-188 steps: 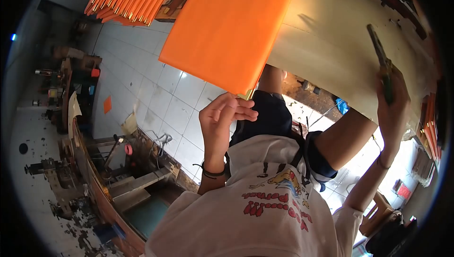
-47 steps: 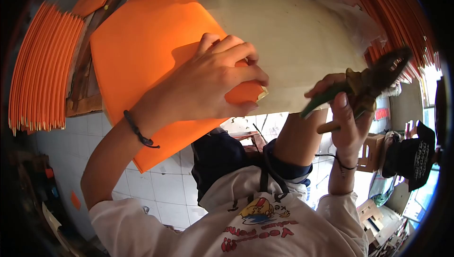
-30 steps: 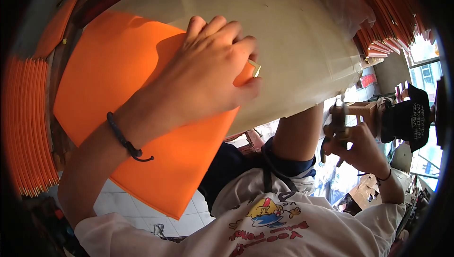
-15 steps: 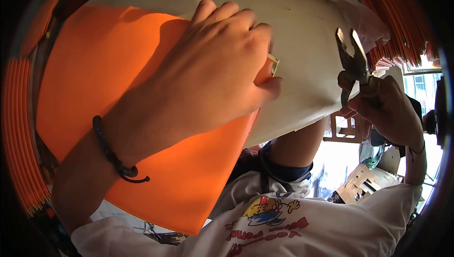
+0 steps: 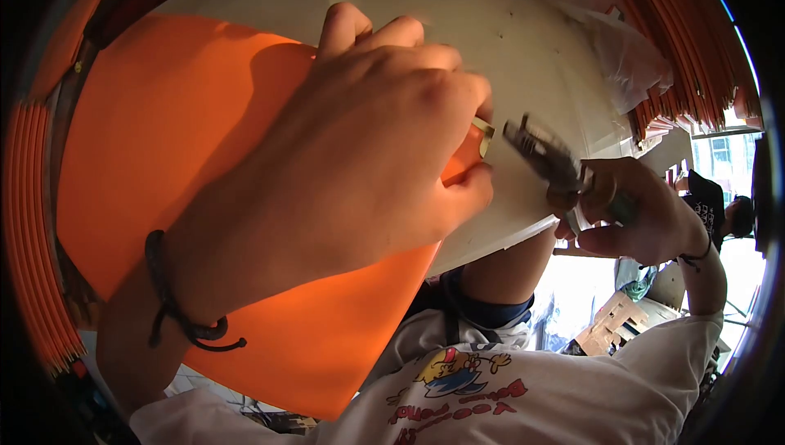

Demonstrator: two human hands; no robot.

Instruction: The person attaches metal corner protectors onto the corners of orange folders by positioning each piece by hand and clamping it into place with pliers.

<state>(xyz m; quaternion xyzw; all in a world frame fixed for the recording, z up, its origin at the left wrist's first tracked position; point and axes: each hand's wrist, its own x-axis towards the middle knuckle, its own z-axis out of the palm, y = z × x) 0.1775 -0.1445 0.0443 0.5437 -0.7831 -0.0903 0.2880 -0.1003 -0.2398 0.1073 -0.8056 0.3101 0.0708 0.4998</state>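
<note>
My left hand point(image 5: 360, 142) lies over a large orange folder point(image 5: 286, 347), which looks like smooth board. Its thumb and curled forefinger close on the folder's corner, where a small brass-coloured metal corner piece point(image 5: 486, 136) sticks out between them. On the right, my right hand point(image 5: 642, 212) is wrapped round a pair of pliers point(image 5: 548, 157). The jaws point left towards the metal corner, with a small gap between. Motion blurs the pliers, and I cannot tell how far the jaws are apart. The far edge of the folder is partly hidden by my left hand.
A pale worktop point(image 5: 531, 60) lies under the folder. Stacks of orange folders stand at the left point(image 5: 37, 232) and the upper right point(image 5: 687, 44). Crumpled clear plastic point(image 5: 630, 60) lies near the right stack. Another person point(image 5: 710, 204) is in the right background.
My right hand has brought the pliers left and down, turning the jaws from upward to leftward. My left hand and the folder corner have shifted slightly right and down.
</note>
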